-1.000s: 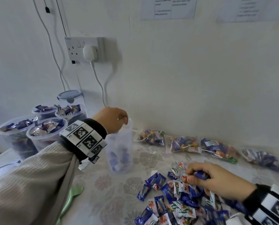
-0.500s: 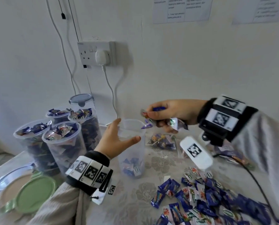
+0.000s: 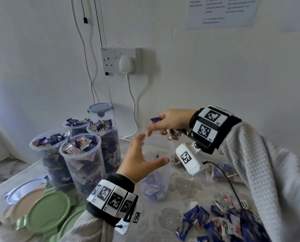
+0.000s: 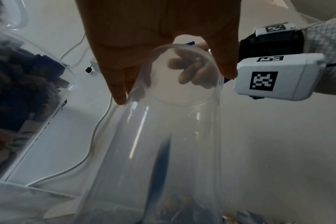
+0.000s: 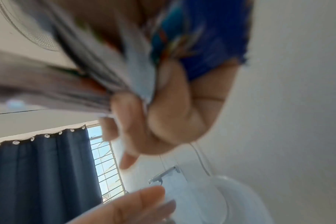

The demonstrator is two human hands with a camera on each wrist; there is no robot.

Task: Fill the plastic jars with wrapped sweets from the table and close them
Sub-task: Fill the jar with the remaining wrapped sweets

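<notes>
- Clear plastic jar (image 3: 157, 173) stands upright on the table (image 3: 180, 222), open at the top, with a few sweets lying in its bottom.
- Left hand (image 3: 140, 159) is at the jar's rim, thumb on the near side and fingers (image 4: 117, 84) reaching past the far side; the grip is wide and relaxed, and I cannot tell whether it presses the wall.
- Right hand (image 3: 172, 122) hovers just above the jar mouth, its grip closed on a bunch of wrapped sweets (image 3: 172, 133); a blue wrapper (image 5: 211, 45) sticks out between thumb and fingers, pale ones hang below the palm.
- Index finger of that hand points down toward the left fingertips, close but apart from them.
- Loose sweets (image 3: 215, 222), blue and white, lie scattered on the table right of the jar.
- Four filled jars (image 3: 81, 163) stand clustered left of the jar, heaped with sweets and uncovered.
- One more jar (image 3: 101, 110) behind them wears a clear clip lid.
- Green lids (image 3: 48, 210) and a beige one lie flat at the table's near left.
- Bagged sweets (image 3: 219, 172) lie along the wall behind the right wrist, partly hidden.
- White plug (image 3: 126, 64) sits in the wall socket, its cable trailing down toward the table.
</notes>
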